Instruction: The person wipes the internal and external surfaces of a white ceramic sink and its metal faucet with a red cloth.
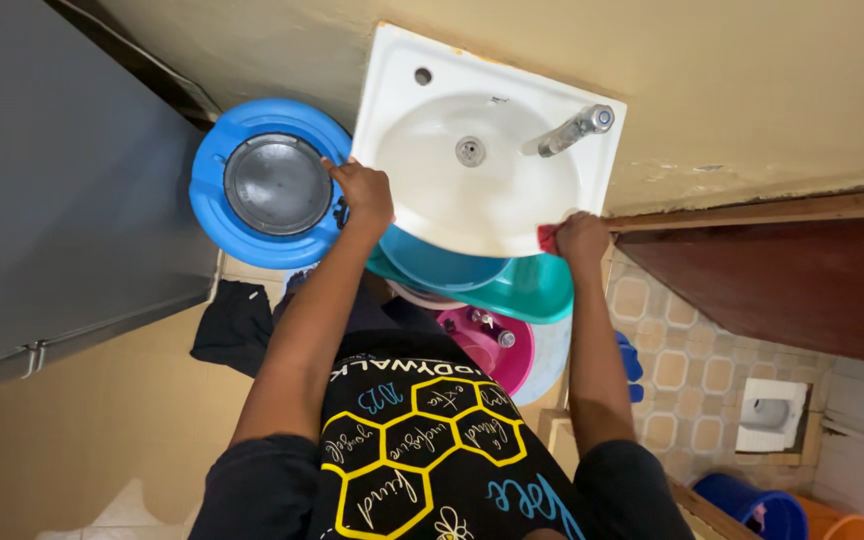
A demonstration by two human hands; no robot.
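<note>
A white wall-mounted sink (422, 75) with a chrome tap (572, 128) and a metal drain (469, 151) fills the upper middle. My left hand (362, 192) grips the sink's left rim, fingers curled over the edge. At the sink's front right rim my right hand (582, 240) presses a small red cloth (547, 237) against the edge. The basin looks dry and holds nothing.
A blue drum with a grey lid (274, 185) stands left of the sink. Under the sink are stacked teal basins (527, 290) and a pink bucket (482, 345). A dark cloth (235, 325) lies on the floor. A squat toilet (770, 412), blue bucket (752, 505) and orange bucket (837, 525) are at right.
</note>
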